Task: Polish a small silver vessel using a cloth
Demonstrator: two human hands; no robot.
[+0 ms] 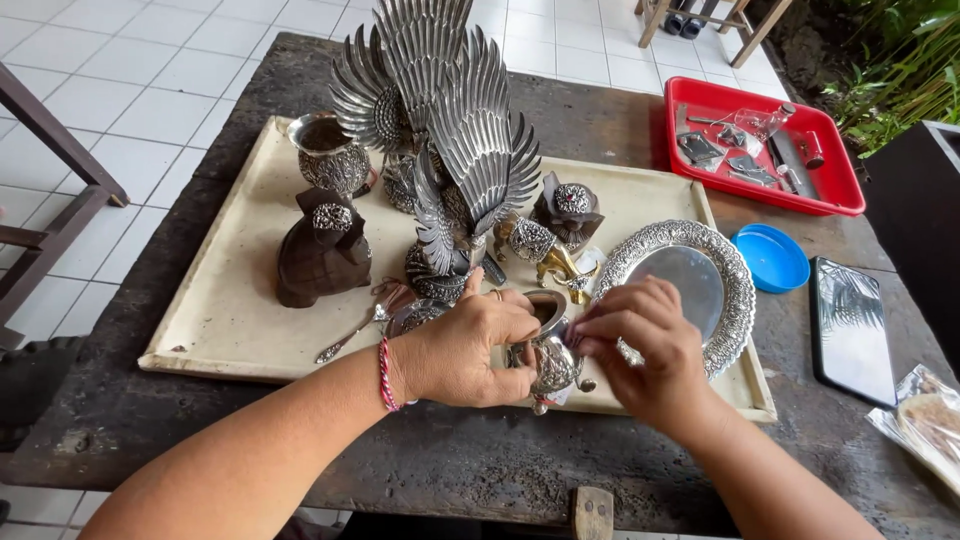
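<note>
Pot [552, 362], small, embossed silver: gripped by left hand [462, 352] for steadiness; right hand [640, 345] pinched closed at rim. Beyond hands, silver plate [735, 290], winged bird figure [450, 140].

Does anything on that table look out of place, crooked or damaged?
Nothing looks broken or spilled. The silver pieces stand upright on the cream board, and the left hand and right hand hold a small silver pot. Only a small spoon lies loosely at an angle beside the dark wooden figure.
</note>
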